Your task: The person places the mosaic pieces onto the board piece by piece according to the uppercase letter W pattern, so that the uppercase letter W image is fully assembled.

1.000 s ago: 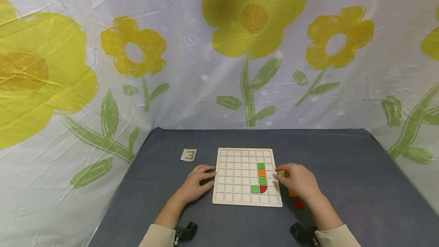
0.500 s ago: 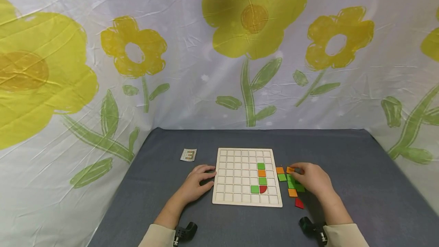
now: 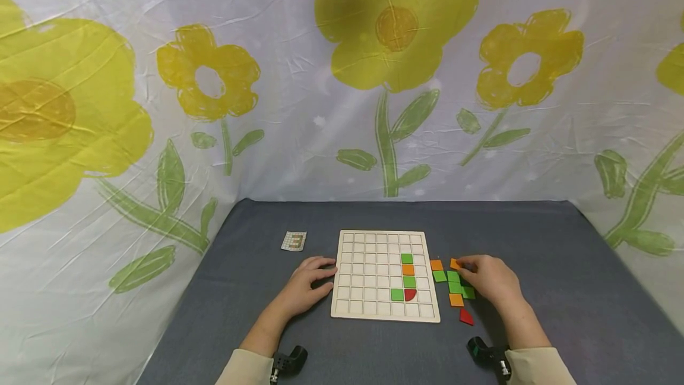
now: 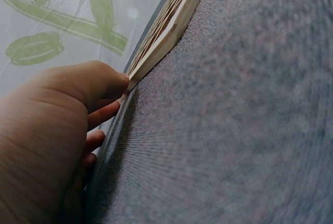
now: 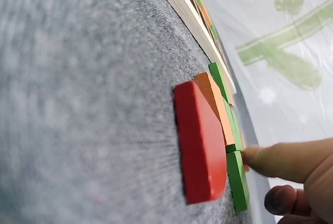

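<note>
**A:** Where do we begin?

**B:** Far left, with the small grid-printed card (image 3: 294, 241); it lies in plain sight, so we can check it without moving anything. Our left hand (image 3: 306, 286) rests relaxed against the edge of the wooden grid board (image 3: 357, 266), grasping nothing. That light brace seems enough; pressing harder could slide the board.

**A:** And what's on it?

**B:** Toward the right, a tile column (image 3: 408, 270) runs green, orange, green, then the rounded red piece (image 3: 409, 295), with a lone green tile (image 3: 397, 294) at its left. We shouldn't jog those.

**A:** Then the loose ones?

**B:** Just beyond the board's right edge lie two, orange above green. Farther right, another orange tile (image 3: 455, 264) sits at the top of the cluster, pinched by our right hand (image 3: 490, 280). We do best holding opposite edges and lifting straight up; dragging could scatter the green tiles (image 3: 454, 287) below.
</note>
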### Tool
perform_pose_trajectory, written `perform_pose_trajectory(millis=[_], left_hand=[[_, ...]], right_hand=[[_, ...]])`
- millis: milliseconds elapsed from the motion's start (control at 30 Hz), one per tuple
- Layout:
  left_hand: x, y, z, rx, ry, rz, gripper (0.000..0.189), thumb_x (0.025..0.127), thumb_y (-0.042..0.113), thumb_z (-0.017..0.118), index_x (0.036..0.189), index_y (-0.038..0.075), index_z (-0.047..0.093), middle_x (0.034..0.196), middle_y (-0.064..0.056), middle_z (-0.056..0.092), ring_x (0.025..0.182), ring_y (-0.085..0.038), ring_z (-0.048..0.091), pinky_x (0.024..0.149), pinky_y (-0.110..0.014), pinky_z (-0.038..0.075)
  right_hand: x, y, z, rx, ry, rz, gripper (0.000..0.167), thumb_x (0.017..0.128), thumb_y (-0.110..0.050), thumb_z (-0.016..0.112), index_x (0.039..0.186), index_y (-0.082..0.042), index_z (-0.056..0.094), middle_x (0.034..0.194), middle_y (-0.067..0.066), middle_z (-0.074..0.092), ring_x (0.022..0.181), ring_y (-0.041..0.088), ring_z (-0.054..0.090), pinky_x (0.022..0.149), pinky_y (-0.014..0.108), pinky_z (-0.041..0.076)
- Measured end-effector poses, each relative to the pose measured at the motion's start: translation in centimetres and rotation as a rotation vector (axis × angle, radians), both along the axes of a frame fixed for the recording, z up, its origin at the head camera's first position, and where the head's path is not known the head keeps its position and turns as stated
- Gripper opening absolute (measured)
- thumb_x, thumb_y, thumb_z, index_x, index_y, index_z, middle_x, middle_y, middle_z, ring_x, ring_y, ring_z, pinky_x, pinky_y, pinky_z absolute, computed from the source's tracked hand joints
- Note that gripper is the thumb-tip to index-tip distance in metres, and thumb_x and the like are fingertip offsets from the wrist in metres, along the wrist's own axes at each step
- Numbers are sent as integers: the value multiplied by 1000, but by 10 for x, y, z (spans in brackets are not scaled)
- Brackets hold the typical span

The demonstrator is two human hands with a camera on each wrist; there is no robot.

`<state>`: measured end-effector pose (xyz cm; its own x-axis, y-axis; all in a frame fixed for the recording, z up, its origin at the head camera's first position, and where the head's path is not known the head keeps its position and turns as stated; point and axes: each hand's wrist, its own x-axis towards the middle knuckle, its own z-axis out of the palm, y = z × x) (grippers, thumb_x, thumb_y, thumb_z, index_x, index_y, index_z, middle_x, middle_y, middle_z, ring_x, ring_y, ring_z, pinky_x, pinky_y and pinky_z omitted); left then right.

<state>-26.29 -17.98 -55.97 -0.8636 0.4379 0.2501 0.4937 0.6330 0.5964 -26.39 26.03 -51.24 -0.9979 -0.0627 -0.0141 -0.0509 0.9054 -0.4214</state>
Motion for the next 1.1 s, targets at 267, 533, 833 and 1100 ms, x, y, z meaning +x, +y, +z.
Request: perform_pose_trajectory(millis=[267,533,833,1100], left_hand=[[0,0,1,-4,0,7,41,98,19,72,136,6,68,147,-6,56,143,-35,40,114,-62,31],[0,1,0,-10,-2,16,41,98,20,72,136,6,68,147,-5,57,143,-34,40,114,-62,31],[0,0,-1,-8,1,14,41,97,19,73,136,6,68,147,-6,57,143,-35,41,115,-61,31],[-1,0,0,-6,2,7,41,98,20,72,136,5,68,147,-7,57,143,-35,40,115,-61,31]], right_hand=[[-2,5,-5,9,18,-51,34,92,-24,77,120,-5,74,101,16,72,81,28,64,63,46,53],[-4,7,-8,-9,10,-45,36,92,-25,76,120,-2,74,98,15,70,78,25,61,62,45,51],[2,7,5,-41,35,-50,35,91,-27,75,118,-3,75,92,10,70,76,24,60,57,41,49],[9,-3,22,-84,79,-40,35,93,-29,72,120,-7,75,74,3,53,59,18,43,49,32,30]])
